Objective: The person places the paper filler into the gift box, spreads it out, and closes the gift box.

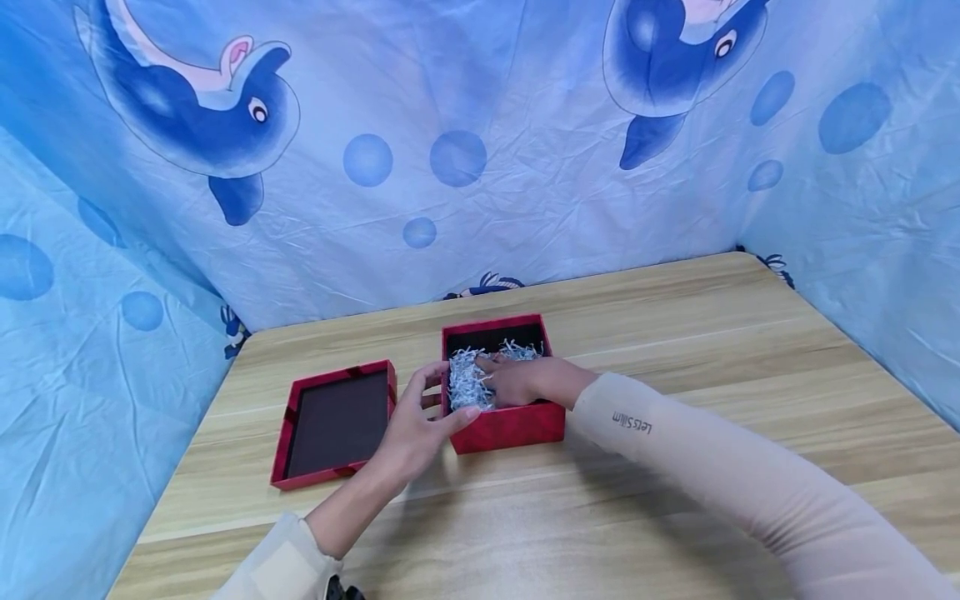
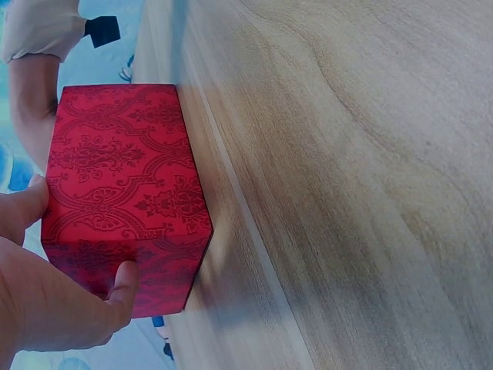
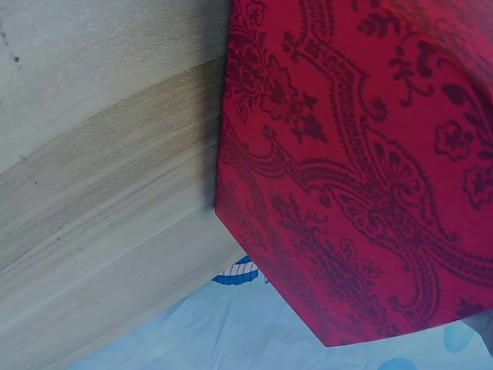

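A red patterned gift box stands without its lid on the table, with light blue shredded paper inside. At its near left corner, my left hand grips the box, thumb at the front rim and fingers along the left side. The left wrist view shows that hand against the patterned walls. My right hand reaches down into the box among the paper. Most of its fingertips are hidden, and whether they hold anything cannot be seen. Only the box's outer wall fills the right wrist view.
Left of the box lies its red lid, dark inside facing up, close to my left hand. A wooden table carries both. Behind and at the sides hangs a blue cloth printed with dolphins and bubbles.
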### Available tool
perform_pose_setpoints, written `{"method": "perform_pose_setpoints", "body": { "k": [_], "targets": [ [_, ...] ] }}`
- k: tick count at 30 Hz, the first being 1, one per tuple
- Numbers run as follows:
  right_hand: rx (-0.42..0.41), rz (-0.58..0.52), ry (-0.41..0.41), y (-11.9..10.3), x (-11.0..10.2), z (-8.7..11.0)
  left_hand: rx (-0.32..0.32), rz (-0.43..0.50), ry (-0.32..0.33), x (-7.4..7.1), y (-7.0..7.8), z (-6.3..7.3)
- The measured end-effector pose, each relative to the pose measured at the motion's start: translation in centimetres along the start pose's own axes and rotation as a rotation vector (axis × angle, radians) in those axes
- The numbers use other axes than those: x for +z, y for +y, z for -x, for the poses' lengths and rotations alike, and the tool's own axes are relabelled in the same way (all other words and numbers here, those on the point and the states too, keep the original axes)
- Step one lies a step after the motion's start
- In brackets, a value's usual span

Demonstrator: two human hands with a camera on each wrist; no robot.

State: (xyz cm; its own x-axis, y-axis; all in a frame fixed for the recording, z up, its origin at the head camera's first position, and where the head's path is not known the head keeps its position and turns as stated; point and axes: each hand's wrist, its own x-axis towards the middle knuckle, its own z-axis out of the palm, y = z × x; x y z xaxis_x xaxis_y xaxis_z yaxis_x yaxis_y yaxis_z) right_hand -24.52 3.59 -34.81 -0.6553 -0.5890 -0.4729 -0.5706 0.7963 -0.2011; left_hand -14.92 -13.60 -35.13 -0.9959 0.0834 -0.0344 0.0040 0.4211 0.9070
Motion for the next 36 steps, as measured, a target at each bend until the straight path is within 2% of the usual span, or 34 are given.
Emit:
{"method": "perform_pose_setpoints", "body": {
  "k": [6,13,24,36],
  "targets": [
    [0.018,-0.009,0.019,-0.2,-0.5,0.2,-0.006,0.002,0.001,-0.1,0.0,0.0],
    [0.014,0.004,0.083,-0.6,-1.6,2.1,-0.018,-0.014,0.001,-0.1,0.1,0.0],
    [-0.084,-0.036,0.238,0.3,-3.5,5.2,-0.018,-0.003,-0.004,0.0,0.0,-0.1],
    [-0.091,-0.032,0.3,1.3,-4.0,6.1,-0.022,-0.011,-0.001,0.2,0.2,-0.3]
  ]
}}
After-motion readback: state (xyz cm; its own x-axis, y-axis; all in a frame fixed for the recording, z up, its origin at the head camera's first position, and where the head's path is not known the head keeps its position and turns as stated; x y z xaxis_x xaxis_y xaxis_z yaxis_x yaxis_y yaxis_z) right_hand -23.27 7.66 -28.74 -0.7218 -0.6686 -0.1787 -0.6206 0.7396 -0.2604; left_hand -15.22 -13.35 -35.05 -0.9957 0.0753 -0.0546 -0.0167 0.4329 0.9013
